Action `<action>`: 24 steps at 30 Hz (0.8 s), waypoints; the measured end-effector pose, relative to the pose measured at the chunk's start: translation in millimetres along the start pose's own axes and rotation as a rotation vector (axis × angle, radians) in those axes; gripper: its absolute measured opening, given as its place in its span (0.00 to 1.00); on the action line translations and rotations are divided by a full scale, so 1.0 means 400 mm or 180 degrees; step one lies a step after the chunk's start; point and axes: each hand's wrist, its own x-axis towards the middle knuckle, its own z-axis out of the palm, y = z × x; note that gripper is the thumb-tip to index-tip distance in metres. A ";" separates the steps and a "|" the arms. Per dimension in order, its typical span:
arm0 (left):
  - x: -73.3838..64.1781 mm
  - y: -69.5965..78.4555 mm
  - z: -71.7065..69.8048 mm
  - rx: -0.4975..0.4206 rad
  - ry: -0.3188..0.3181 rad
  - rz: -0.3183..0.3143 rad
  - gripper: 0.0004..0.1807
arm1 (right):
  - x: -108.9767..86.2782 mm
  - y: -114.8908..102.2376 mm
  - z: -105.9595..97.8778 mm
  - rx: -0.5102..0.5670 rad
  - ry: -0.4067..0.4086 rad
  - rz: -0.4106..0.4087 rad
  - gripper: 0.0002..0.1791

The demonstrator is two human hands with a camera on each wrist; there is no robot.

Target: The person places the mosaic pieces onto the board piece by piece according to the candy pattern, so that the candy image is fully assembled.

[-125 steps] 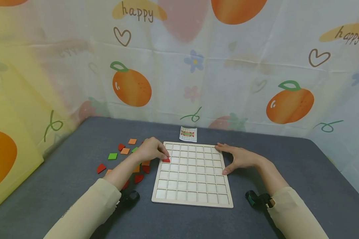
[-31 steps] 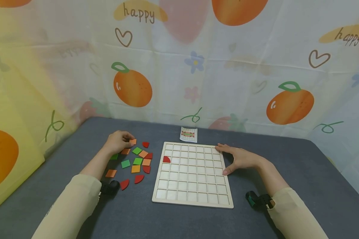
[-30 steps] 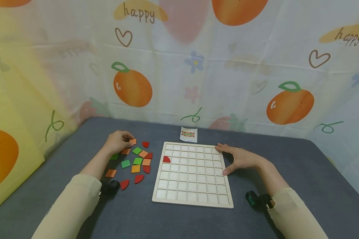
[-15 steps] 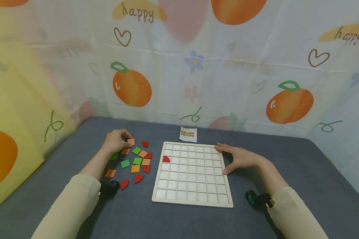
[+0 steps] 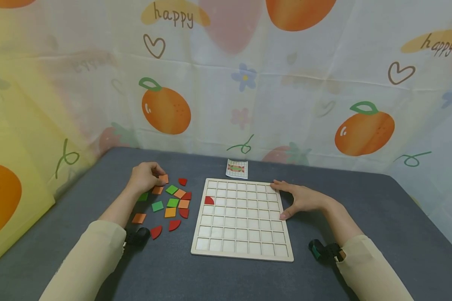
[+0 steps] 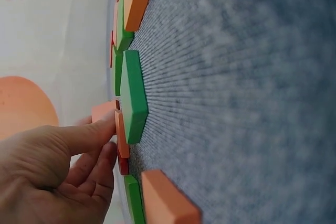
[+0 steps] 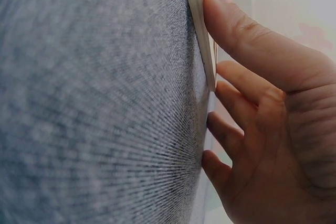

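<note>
Among loose tiles at the left, my left hand (image 5: 144,177) pinches an orange square tile (image 5: 163,178) between thumb and fingers; the left wrist view shows the same orange tile (image 6: 103,110) tilted up at the fingertips. On the table's middle lies a wooden grid board (image 5: 242,258), with a red quarter-circle tile (image 5: 209,200) in a cell of its left column. My right hand (image 5: 301,198) rests on the board's right edge, thumb and fingers spread. In the right wrist view its thumb touches the board (image 7: 202,30); the other fingers are slightly bent.
Green tiles (image 5: 157,206), orange tiles (image 5: 139,218) and red quarter-circle tiles (image 5: 175,225) lie scattered left of the board. Behind the board is a small card (image 5: 237,169) printed with a coloured grid pattern. A fruit-print curtain (image 5: 286,92) hangs beyond the grey table (image 5: 241,280).
My left hand has let go of the red quarter-circle tile on the board and moved left to the orange tile. Lately it shifts slightly left with that tile. My right hand stays put.
</note>
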 end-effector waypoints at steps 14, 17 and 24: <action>0.001 -0.002 -0.014 -0.0011 -0.0116 0.0250 0.09 | 0.000 -0.003 0.001 0.0001 -0.0010 0.0023 0.60; 0.002 0.009 -0.018 -0.0037 -0.0172 0.0288 0.10 | 0.000 -0.002 0.001 -0.0009 -0.0006 0.0020 0.60; -0.004 0.052 -0.015 -0.0239 -0.0318 0.0351 0.12 | 0.001 -0.002 -0.001 -0.0006 -0.0006 0.0035 0.60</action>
